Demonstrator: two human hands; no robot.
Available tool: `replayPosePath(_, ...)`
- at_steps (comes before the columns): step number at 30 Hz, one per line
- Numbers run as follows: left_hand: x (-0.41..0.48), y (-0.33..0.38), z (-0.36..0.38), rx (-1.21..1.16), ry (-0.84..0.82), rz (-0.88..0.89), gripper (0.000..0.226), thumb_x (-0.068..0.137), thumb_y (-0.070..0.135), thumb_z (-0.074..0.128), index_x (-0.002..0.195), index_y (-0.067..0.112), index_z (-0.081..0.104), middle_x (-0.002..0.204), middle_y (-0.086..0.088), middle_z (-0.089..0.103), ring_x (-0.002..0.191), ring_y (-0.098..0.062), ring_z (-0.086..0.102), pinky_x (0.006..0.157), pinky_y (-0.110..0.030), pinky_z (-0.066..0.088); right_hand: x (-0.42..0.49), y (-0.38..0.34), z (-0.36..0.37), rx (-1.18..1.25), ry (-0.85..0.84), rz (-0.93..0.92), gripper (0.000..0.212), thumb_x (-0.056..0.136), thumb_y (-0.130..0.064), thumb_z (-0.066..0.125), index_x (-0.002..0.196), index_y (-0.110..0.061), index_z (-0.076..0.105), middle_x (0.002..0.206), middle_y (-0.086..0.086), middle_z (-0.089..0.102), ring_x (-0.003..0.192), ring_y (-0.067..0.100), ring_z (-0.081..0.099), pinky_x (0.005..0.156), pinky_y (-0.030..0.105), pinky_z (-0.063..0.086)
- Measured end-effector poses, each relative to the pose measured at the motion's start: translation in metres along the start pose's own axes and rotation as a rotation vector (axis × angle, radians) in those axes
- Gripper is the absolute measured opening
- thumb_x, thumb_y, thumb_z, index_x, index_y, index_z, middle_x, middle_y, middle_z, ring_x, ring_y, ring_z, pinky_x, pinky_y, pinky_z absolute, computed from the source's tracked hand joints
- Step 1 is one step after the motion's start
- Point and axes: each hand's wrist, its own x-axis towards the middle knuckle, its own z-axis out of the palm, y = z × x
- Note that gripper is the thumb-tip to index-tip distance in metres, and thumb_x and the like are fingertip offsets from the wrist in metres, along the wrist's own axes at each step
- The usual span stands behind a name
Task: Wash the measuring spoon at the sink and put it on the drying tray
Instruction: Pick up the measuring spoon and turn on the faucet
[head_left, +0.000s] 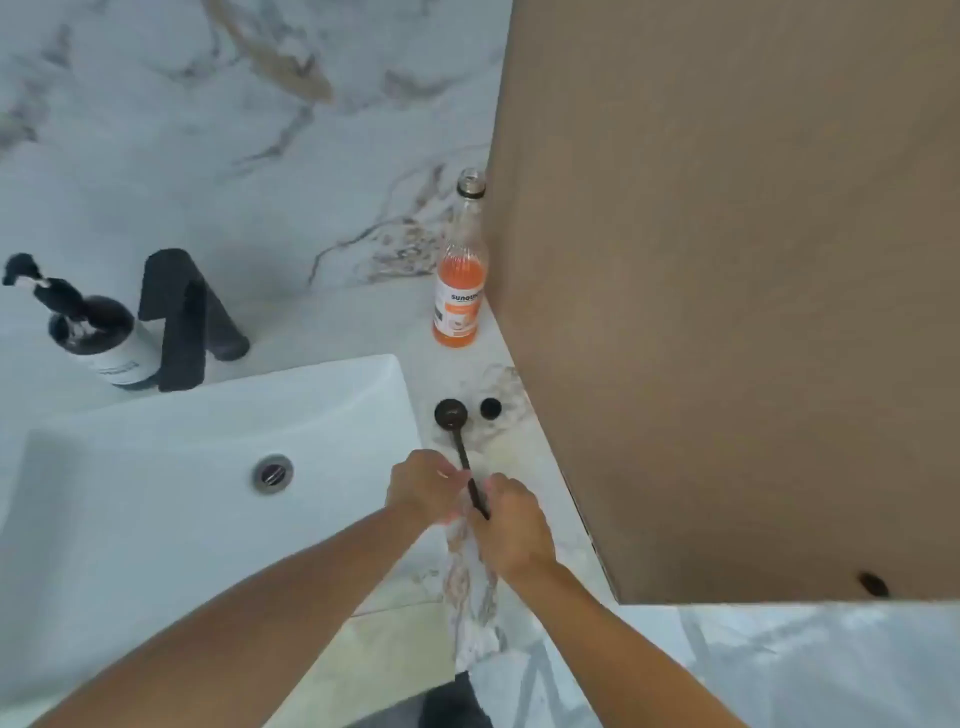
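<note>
A black measuring spoon (453, 422) lies along the marble counter to the right of the white sink (156, 467), bowl end away from me. My left hand (423, 486) and my right hand (511, 519) meet at its handle end. The fingers of both hands close around the handle. The spoon's bowl rests near the counter surface; whether it is lifted I cannot tell. No drying tray is in view.
A black faucet (182, 317) and a dark soap pump bottle (98, 332) stand behind the sink. An uncapped bottle of orange liquid (460, 270) stands by a brown panel (727, 286). A black bottle cap (490, 408) lies beside the spoon's bowl.
</note>
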Motion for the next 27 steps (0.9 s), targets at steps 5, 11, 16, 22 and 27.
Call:
replayPosePath(5, 0.02, 0.0, 0.013, -0.06, 0.099, -0.046, 0.019, 0.081, 0.033, 0.072, 0.065, 0.023, 0.068, 0.068, -0.005, 0.076, 0.066, -0.023, 0.073, 0.072, -0.038, 0.062, 0.023, 0.012, 0.011, 0.139, -0.089, 0.018, 0.011, 0.092, -0.026, 0.063, 0.086, -0.016, 0.06, 0.087, 0.0, 0.065, 0.072, 0.013, 0.064, 0.067, 0.033, 0.057)
replayPosePath(11, 0.032, -0.006, 0.014, -0.118, 0.101, -0.06, 0.017, 0.079, 0.025, 0.073, 0.065, 0.015, 0.071, 0.066, -0.009, 0.075, 0.067, -0.027, 0.073, 0.072, -0.042, 0.061, 0.033, 0.018, 0.02, 0.222, -0.113, 0.018, 0.012, 0.09, -0.024, 0.065, 0.083, -0.015, 0.06, 0.082, 0.001, 0.065, 0.074, 0.014, 0.062, 0.071, 0.032, 0.055)
replayPosePath(16, 0.025, -0.023, -0.01, -0.286, 0.065, -0.033, 0.014, 0.078, 0.022, 0.075, 0.078, 0.01, 0.069, 0.067, -0.008, 0.076, 0.069, -0.029, 0.074, 0.075, -0.044, 0.062, 0.028, 0.006, 0.025, 0.315, -0.16, 0.026, 0.012, 0.09, -0.014, 0.066, 0.082, -0.011, 0.058, 0.072, -0.003, 0.06, 0.06, 0.006, 0.055, 0.058, 0.015, 0.047)
replayPosePath(22, 0.005, -0.064, -0.081, -0.335, 0.032, 0.154, 0.014, 0.078, 0.021, 0.076, 0.072, 0.026, 0.064, 0.067, 0.003, 0.074, 0.062, -0.017, 0.07, 0.08, -0.043, 0.06, 0.005, -0.066, 0.047, 0.452, -0.2, -0.003, 0.022, 0.087, -0.006, 0.066, 0.077, -0.022, 0.054, 0.081, -0.007, 0.059, 0.061, 0.001, 0.049, 0.061, 0.013, 0.042)
replayPosePath(27, -0.009, -0.105, -0.158, -0.412, 0.047, 0.239, 0.018, 0.082, 0.009, 0.073, 0.085, 0.027, 0.076, 0.077, 0.0, 0.073, 0.072, -0.021, 0.075, 0.077, -0.041, 0.063, -0.014, -0.147, 0.079, 0.462, -0.251, -0.027, 0.022, 0.086, -0.008, 0.069, 0.075, -0.02, 0.054, 0.089, 0.0, 0.063, 0.068, 0.022, 0.053, 0.068, 0.029, 0.045)
